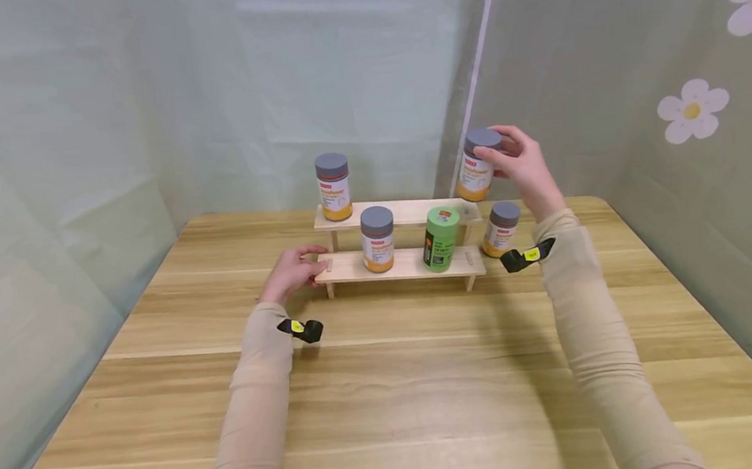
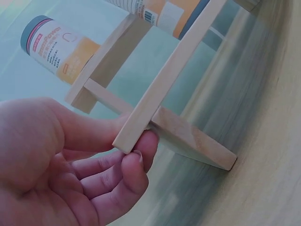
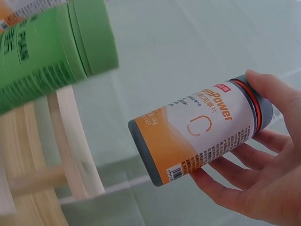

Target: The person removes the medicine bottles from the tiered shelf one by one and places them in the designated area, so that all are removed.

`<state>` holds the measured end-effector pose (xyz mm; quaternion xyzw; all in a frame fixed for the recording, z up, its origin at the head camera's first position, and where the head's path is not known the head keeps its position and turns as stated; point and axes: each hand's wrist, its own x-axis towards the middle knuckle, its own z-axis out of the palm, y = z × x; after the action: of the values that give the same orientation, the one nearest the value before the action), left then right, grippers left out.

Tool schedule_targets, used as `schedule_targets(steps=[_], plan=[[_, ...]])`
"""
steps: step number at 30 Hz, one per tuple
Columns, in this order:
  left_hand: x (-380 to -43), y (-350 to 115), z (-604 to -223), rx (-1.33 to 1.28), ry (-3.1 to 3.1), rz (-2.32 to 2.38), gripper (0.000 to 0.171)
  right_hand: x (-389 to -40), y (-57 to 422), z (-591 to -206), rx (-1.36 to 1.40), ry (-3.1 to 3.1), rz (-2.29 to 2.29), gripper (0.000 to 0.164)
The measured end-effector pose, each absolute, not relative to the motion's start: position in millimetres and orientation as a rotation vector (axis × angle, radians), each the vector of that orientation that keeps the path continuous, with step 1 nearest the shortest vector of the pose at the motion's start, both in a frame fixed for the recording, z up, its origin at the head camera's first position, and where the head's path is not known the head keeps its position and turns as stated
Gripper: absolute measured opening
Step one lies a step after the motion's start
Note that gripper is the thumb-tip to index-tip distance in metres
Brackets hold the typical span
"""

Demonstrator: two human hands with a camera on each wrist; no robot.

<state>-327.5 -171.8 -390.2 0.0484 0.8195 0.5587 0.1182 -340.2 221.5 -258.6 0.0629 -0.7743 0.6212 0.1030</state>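
My left hand (image 1: 290, 273) pinches the left end of the lower step of a two-tier wooden rack (image 1: 412, 261), thumb above and fingers below in the left wrist view. In my right hand (image 1: 524, 167) is a grey-capped supplement bottle (image 3: 202, 127) with a white and orange label, gripped near its cap. It is slightly tilted at the right end of the upper step; in the right wrist view its base appears apart from the wood. Another such bottle (image 1: 334, 187) stands on the upper step's left. The lower step bears a third (image 1: 378, 240) and a green bottle (image 1: 441, 240).
One more grey-capped bottle (image 1: 501, 228) stands on the wooden table (image 1: 405, 398) just right of the rack, below my right hand. Pale curtains (image 1: 361, 77) hang behind the table and on both sides. Some carry printed white flowers.
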Motion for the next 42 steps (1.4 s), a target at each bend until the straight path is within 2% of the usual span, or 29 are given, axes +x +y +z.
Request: schedule_targets(steps=[23, 27, 42], plan=[[-327.3, -175.9, -393.7, 0.111, 2.623, 1.448, 0.037, -321.7, 285.2, -260.7, 0.029, -2.317, 1.699, 0.045], [-327.2, -176.5, -394.5, 0.124, 2.618, 1.440, 0.038, -319.9, 295.3, -266.6, -0.007, -2.328, 1.657, 0.042], [-326.9, -180.4, -393.1, 0.209, 2.541, 1.442, 0.042, -321.7, 324.5, -306.6, -0.057, -2.326, 1.678, 0.047]])
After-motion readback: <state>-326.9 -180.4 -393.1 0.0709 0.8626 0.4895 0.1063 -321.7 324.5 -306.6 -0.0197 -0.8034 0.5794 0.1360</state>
